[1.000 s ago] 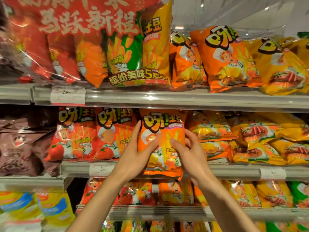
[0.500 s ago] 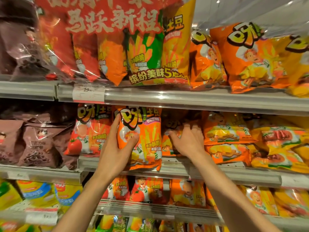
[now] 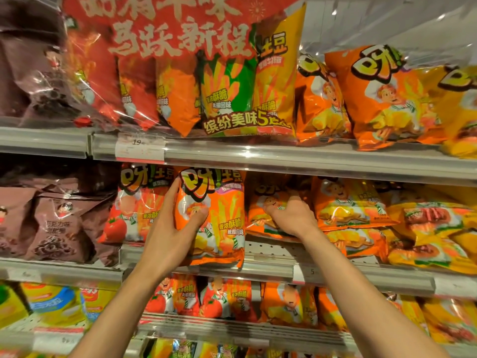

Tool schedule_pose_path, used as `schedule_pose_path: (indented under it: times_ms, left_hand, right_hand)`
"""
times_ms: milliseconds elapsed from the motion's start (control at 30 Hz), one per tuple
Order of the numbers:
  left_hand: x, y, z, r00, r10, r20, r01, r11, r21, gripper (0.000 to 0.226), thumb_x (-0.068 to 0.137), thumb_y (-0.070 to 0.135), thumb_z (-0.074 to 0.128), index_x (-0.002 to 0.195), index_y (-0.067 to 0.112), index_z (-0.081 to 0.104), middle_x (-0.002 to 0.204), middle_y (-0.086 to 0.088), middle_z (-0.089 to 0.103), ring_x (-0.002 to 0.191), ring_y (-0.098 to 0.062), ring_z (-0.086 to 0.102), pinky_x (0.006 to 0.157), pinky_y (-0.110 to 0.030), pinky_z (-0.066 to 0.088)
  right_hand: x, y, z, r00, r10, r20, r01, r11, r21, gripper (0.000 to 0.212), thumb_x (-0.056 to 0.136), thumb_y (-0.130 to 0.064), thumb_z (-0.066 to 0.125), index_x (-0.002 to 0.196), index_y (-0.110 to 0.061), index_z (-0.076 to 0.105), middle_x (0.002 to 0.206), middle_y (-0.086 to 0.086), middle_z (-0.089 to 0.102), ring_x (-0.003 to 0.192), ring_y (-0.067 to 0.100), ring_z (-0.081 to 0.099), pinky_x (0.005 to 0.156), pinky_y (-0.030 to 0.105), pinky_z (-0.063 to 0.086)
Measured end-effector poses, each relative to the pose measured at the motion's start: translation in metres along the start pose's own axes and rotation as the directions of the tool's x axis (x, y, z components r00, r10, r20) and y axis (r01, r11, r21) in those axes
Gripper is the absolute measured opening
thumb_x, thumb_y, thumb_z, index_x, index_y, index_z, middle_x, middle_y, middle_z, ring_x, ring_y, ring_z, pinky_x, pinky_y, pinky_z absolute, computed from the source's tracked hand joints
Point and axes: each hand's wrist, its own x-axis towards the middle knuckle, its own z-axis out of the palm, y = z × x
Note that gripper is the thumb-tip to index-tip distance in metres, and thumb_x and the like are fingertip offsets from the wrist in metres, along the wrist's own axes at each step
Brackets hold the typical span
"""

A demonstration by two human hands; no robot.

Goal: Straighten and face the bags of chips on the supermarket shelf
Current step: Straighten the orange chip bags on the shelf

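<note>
Both our arms reach up to the middle shelf (image 3: 271, 271); our left hand (image 3: 171, 223) pinches the upright orange chip bag (image 3: 219, 218), thumb on its front, label facing us; our right hand (image 3: 291, 215) presses, fingers curled, on a slumped bag (image 3: 260, 223) just beside; tomato bag (image 3: 134, 210) stands left.

A person's left hand (image 3: 171, 223) is gripping an upright orange chip bag (image 3: 214, 218) at the middle shelf's (image 3: 271, 267) edge, while the right hand (image 3: 291, 215) is pressing on a flatter orange bag (image 3: 260, 218) just beside it.
</note>
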Motion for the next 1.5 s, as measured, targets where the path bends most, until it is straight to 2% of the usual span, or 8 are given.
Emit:
schedule_pose_path:
  times_ms: [133,400,800,967,1100,1233,1400,1500]
  left_hand:
    - [0.003,0.0,-0.003,1.0,-0.01,-0.004,0.01,1.0,-0.026,0.08,0.09,0.053,0.063,0.155,0.051,0.016,0.145,0.037,0.021,0.133,0.008,0.022,0.106,-0.028,0.027]
    - [0.005,0.001,-0.005,1.0,-0.019,-0.003,0.019,0.998,-0.056,0.079,0.09,0.051,0.064,0.155,0.049,0.019,0.142,0.038,0.024,0.131,0.011,0.023,0.106,-0.025,0.025]
    - [0.002,0.0,-0.008,0.999,-0.035,0.006,0.035,0.996,-0.078,0.079,0.089,0.054,0.064,0.154,0.052,0.018,0.143,0.038,0.024,0.133,0.008,0.024,0.107,-0.028,0.027]
    - [0.003,0.0,-0.01,0.999,-0.042,0.003,0.042,0.996,-0.082,0.079,0.089,0.054,0.063,0.154,0.053,0.017,0.145,0.036,0.025,0.133,0.007,0.025,0.106,-0.028,0.028]
    - [0.004,0.001,-0.007,0.999,-0.035,-0.003,0.034,0.996,-0.08,0.08,0.091,0.052,0.063,0.155,0.049,0.017,0.145,0.035,0.025,0.132,0.009,0.023,0.106,-0.027,0.026]
    - [0.005,0.004,-0.001,1.0,-0.027,0.0,0.027,0.997,-0.067,0.079,0.092,0.049,0.064,0.156,0.046,0.018,0.141,0.035,0.024,0.13,0.009,0.023,0.106,-0.026,0.025]
    - [0.007,-0.002,0.003,1.0,-0.025,0.004,0.025,0.997,-0.073,0.079,0.089,0.051,0.066,0.155,0.047,0.022,0.157,0.024,0.033,0.142,-0.001,0.034,0.109,-0.029,0.031]
    - [0.007,-0.005,0.005,1.0,-0.026,0.004,0.026,0.996,-0.081,0.079,0.088,0.053,0.066,0.154,0.048,0.023,0.158,0.024,0.033,0.144,-0.003,0.033,0.113,-0.033,0.032]
  right_hand:
    - [-0.001,0.005,-0.002,1.0,-0.018,-0.014,0.02,0.985,0.174,0.082,0.089,-0.059,0.062,0.144,-0.004,0.039,0.141,0.018,0.053,0.126,0.037,0.053,0.1,0.039,0.046]
    - [-0.019,0.006,0.018,0.952,-0.24,-0.191,0.236,0.971,-0.042,0.074,0.094,-0.062,0.052,0.141,-0.005,0.041,0.125,0.018,0.061,0.112,0.036,0.062,0.081,0.04,0.05]
    - [-0.015,-0.003,0.032,0.913,-0.218,-0.344,0.237,0.971,0.015,0.061,0.099,-0.05,0.052,0.129,0.003,0.049,0.117,0.023,0.061,0.103,0.04,0.064,0.087,0.046,0.053]
    - [-0.018,0.007,0.033,0.918,-0.152,-0.366,0.23,0.956,0.18,0.069,0.1,-0.053,0.048,0.146,-0.003,0.036,0.145,0.02,0.045,0.122,0.038,0.055,0.093,0.039,0.045]
    - [-0.017,0.008,0.04,0.838,-0.298,-0.457,0.309,0.949,-0.052,0.057,0.101,-0.046,0.051,0.124,0.006,0.052,0.114,0.024,0.06,0.105,0.04,0.057,0.094,0.049,0.045]
    - [0.0,0.006,0.053,0.871,-0.312,-0.38,0.254,0.947,-0.196,0.069,0.099,-0.057,0.042,0.13,0.004,0.052,0.123,0.028,0.059,0.115,0.044,0.055,0.1,0.052,0.04]
    - [0.012,0.014,0.056,0.963,-0.141,-0.228,0.135,0.99,-0.042,0.108,0.089,-0.071,0.049,0.159,-0.006,-0.001,0.155,0.024,0.029,0.138,0.041,0.037,0.111,0.048,0.032]
    - [0.021,0.018,0.057,0.988,-0.021,-0.153,0.023,1.0,0.013,0.112,0.079,-0.083,0.049,0.149,0.003,0.033,0.146,0.024,0.043,0.132,0.04,0.045,0.105,0.045,0.041]
